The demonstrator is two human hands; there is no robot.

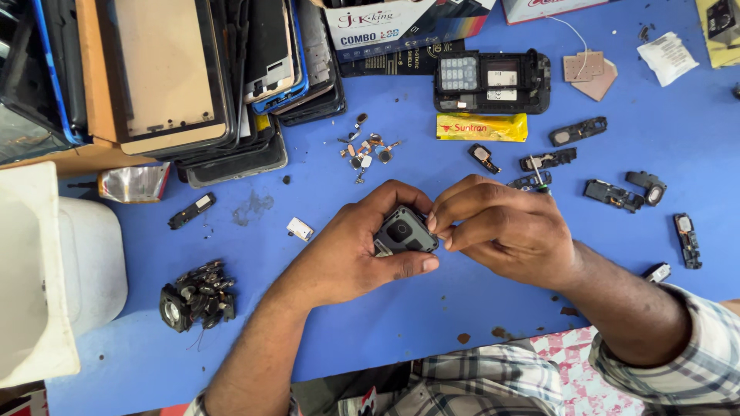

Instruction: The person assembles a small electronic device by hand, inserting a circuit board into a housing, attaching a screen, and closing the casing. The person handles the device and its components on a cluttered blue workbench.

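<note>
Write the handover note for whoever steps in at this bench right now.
Left hand: grips a small dark phone module between thumb and fingers, above the blue table.
Right hand: fingertips pinch the module's right edge.
Around them: an opened keypad phone and a yellow sachet farther up the table, small black speaker parts to the right, a pile of tiny camera parts on the left, stacked phone frames at top left.
Done: module is off the table, in hand.
Left: module is not set down or fitted anywhere.
</note>
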